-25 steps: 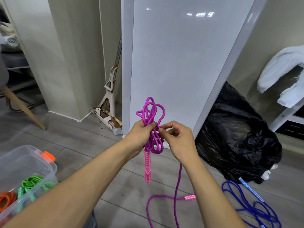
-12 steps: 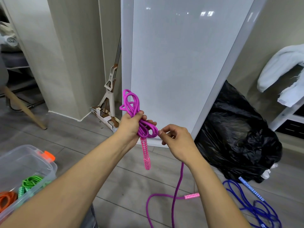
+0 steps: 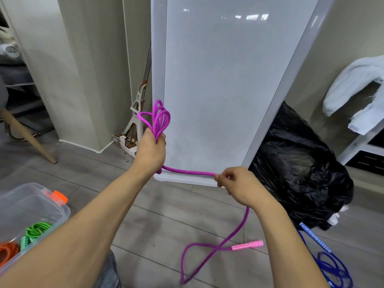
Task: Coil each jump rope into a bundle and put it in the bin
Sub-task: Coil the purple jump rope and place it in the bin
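Clear bin (image 3: 29, 204) seen lower left, green rope (image 3: 37, 228) and orange rope (image 3: 8, 249) contained inside. Purple jump rope (image 3: 160, 119) loops clenched in left hand (image 3: 150, 150). Strand stretched across to right hand (image 3: 239, 186), pinched by fingertips. Pink handle (image 3: 248, 245) trailed on floor.

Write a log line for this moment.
step: coiling | left hand: grips purple rope loops | right hand: pinches its strand | bin: green rope, orange rope inside | blue rope: on floor

Open floor (image 3: 162, 215) stretches before the white panel (image 3: 228, 90), crossed by slack of the purple jump rope (image 3: 187, 171). A black bag (image 3: 301, 173) crowds the panel's right edge, a mop (image 3: 137, 113) its left. The open-topped bin (image 3: 31, 204) stands far left.
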Demonstrator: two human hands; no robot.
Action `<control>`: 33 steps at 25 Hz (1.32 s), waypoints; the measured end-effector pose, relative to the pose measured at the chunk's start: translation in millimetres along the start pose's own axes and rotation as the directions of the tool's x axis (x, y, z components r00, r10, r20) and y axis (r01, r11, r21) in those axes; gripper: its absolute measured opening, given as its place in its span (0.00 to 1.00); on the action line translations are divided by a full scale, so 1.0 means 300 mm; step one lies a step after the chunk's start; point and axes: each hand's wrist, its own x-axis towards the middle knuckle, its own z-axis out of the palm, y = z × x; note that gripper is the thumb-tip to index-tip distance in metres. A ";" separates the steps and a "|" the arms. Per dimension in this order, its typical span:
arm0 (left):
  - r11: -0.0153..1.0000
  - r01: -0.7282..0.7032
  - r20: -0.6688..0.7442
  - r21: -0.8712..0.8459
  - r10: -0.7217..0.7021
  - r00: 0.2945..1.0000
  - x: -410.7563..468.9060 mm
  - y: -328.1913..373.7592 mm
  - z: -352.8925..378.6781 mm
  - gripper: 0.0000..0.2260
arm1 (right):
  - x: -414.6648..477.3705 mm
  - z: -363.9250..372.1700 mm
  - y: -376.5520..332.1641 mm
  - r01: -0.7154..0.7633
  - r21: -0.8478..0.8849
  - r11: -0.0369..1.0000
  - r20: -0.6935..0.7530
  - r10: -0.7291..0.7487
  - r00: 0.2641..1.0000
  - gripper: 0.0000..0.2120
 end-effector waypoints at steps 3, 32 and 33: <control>0.989 -0.069 0.166 0.129 0.047 0.985 -0.039 0.019 0.017 0.05 | 0.009 0.009 -0.014 0.073 0.043 0.996 -0.134 -0.067 0.989 0.11; 0.941 0.231 0.543 -0.246 -0.063 0.837 -0.173 0.080 0.114 0.04 | 0.020 0.045 -0.070 0.141 0.325 0.935 -0.181 -0.085 0.980 0.11; 0.931 0.275 0.517 -0.241 -0.117 0.848 -0.170 0.080 0.117 0.04 | 0.020 0.044 -0.064 0.125 0.313 0.941 -0.170 -0.073 0.983 0.11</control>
